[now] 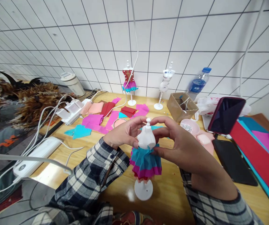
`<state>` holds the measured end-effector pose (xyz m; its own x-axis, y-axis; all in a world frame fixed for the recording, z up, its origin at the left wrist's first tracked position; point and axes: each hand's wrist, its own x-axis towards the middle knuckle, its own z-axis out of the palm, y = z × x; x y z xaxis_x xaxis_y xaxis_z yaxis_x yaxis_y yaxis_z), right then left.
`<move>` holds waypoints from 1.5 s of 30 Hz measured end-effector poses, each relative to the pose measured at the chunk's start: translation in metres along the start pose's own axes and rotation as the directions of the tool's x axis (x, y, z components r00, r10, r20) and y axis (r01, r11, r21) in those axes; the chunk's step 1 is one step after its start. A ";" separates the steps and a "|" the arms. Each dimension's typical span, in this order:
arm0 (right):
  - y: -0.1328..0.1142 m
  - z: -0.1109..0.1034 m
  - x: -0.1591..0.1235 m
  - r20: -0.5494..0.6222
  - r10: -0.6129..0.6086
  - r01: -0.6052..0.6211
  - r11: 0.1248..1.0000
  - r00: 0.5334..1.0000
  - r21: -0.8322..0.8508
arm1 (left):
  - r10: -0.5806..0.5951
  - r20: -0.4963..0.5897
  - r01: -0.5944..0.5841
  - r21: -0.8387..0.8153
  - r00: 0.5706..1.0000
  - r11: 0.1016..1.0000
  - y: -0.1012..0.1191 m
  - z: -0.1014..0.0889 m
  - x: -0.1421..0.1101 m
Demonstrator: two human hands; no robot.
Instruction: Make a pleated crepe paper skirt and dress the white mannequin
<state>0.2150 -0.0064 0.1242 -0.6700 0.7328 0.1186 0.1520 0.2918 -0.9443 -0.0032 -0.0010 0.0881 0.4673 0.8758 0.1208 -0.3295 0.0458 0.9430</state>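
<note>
A small white dress form stands upright on its round base right in front of me. Around its waist sits a ruffled skirt of crepe-like material, blue on top, magenta below, with some red at the hem. My left hand is closed on the form's left side, thumb near the waist. On the other side, my right hand curves round the back, its thumb pressing at the skirt's top edge. Some fingertips are hidden behind the form.
Behind stand a dressed form and another white form. Coloured pieces lie to the left, beside a power strip. At right are a cardboard box, a bead bowl, a propped phone and a bottle.
</note>
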 end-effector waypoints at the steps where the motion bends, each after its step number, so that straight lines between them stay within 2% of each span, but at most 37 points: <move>1: 0.000 0.000 0.000 -0.018 -0.008 0.008 1.000 1.000 -0.006 | 0.009 -0.017 -0.009 0.012 1.000 1.000 0.001 -0.001 0.000; 7: 0.003 -0.004 0.002 -0.140 0.009 -0.014 0.999 0.990 -0.031 | -0.008 -0.077 0.027 0.242 0.997 0.970 0.014 -0.005 -0.006; 12: 0.004 -0.004 0.003 -0.210 0.016 -0.030 0.997 0.978 -0.066 | 0.025 -0.035 -0.014 0.274 0.999 0.962 0.023 -0.001 -0.010; 14: 0.003 -0.003 0.003 -0.220 0.010 -0.030 0.996 0.976 -0.089 | -0.015 -0.037 0.025 0.293 0.999 0.956 0.026 0.004 -0.011; 18: 0.002 -0.001 0.002 -0.224 0.002 -0.036 0.988 0.975 -0.147 | -0.103 -0.139 0.147 0.352 0.985 0.924 0.033 0.015 -0.011; 20: 0.002 -0.003 0.002 -0.230 -0.003 -0.036 0.985 0.973 -0.168 | -0.124 -0.159 0.173 0.347 0.979 0.922 0.034 0.017 -0.010; 23: 0.003 -0.009 0.001 -0.204 0.040 -0.069 0.988 0.978 -0.137 | -0.112 -0.145 0.148 0.273 0.983 0.950 0.030 0.009 -0.013; 27: 0.009 -0.015 0.003 -0.079 0.193 -0.200 0.976 0.978 -0.088 | -0.012 -0.165 0.042 0.175 0.986 0.984 0.024 -0.009 -0.021; 31: 0.010 -0.010 0.007 0.004 0.179 -0.179 0.984 0.984 -0.013 | 0.021 -0.188 0.018 0.202 0.982 0.979 0.026 -0.018 -0.025; 36: 0.003 -0.002 0.007 -0.056 0.148 -0.142 0.985 0.987 0.100 | 0.023 -0.157 0.012 0.220 0.987 0.976 0.026 -0.016 -0.023; 42: -0.001 0.002 0.004 -0.102 0.091 -0.094 0.995 0.991 -0.021 | 0.031 -0.125 -0.006 0.194 0.992 0.981 0.020 -0.006 -0.019; 45: -0.001 0.003 0.004 -0.119 0.062 -0.062 0.998 0.991 0.000 | 0.033 -0.124 -0.009 0.193 0.992 0.981 0.021 -0.003 -0.018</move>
<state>0.2101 -0.0056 0.1250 -0.5682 0.8173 0.0958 0.1935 0.2459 -0.9498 -0.0205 -0.0144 0.1046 0.3510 0.9296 0.1126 -0.1689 -0.0554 0.9841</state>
